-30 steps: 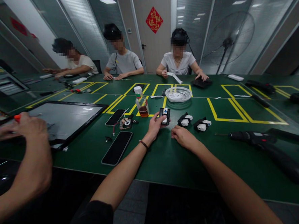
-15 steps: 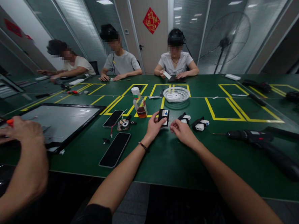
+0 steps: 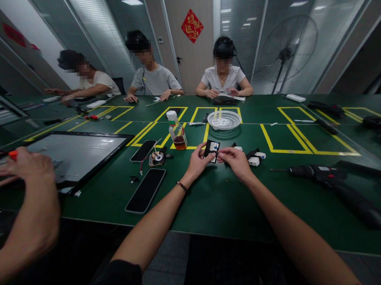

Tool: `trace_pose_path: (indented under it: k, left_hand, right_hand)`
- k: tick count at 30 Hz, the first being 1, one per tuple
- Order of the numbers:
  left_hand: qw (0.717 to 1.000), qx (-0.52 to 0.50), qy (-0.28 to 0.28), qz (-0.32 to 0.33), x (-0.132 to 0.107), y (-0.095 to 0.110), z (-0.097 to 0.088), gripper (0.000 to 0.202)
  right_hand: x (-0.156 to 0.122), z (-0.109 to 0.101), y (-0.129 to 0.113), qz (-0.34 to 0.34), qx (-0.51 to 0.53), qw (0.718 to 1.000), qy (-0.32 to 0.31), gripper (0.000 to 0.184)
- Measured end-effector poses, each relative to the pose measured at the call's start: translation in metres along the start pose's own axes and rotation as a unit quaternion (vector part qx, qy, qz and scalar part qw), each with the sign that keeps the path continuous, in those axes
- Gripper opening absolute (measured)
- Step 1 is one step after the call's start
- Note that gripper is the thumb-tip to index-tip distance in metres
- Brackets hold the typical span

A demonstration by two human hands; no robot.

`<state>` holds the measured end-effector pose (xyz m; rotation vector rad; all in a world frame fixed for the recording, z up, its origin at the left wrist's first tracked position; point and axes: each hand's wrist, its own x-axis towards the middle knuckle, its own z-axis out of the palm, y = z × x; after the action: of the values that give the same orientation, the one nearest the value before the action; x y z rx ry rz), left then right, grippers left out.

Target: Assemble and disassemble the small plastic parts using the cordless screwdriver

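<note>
My left hand (image 3: 197, 164) is closed on a small flat black piece (image 3: 213, 146) with a white part and a blue mark on its face. Its thumb lies across the lower edge. From the other side, my right hand (image 3: 238, 162) has its thumb and fingers pinched at the piece's right edge. Just beyond the right hand, a black-and-white part (image 3: 238, 148) is mostly hidden. A similar black-and-white part (image 3: 256, 157) rests on the green table to its right. What the piece is exactly, I cannot tell.
Nearby are a phone (image 3: 145, 191), a smaller dark phone (image 3: 143, 150), a wired round component (image 3: 158, 158), a bottle (image 3: 178, 131) and a white basket (image 3: 224, 120). A power drill (image 3: 335, 181) lies right. At left, a co-worker's hand (image 3: 33, 165) is over a large panel (image 3: 78, 151).
My right hand has moved left and up to meet the black piece, which now tilts slightly. Across the table, a person's white strip has been lowered.
</note>
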<state>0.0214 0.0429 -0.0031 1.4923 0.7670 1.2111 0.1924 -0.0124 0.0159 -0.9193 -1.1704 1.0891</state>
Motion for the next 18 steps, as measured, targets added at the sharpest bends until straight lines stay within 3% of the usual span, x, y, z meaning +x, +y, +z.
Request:
trace_pose_path:
  k: [18]
  left_hand:
    - [1.000, 0.022, -0.008, 0.019, -0.0034, 0.0090, 0.0028, 0.070]
  right_hand:
    - [-0.0020, -0.0011, -0.0019, 0.027, -0.013, 0.999, -0.027, 0.031]
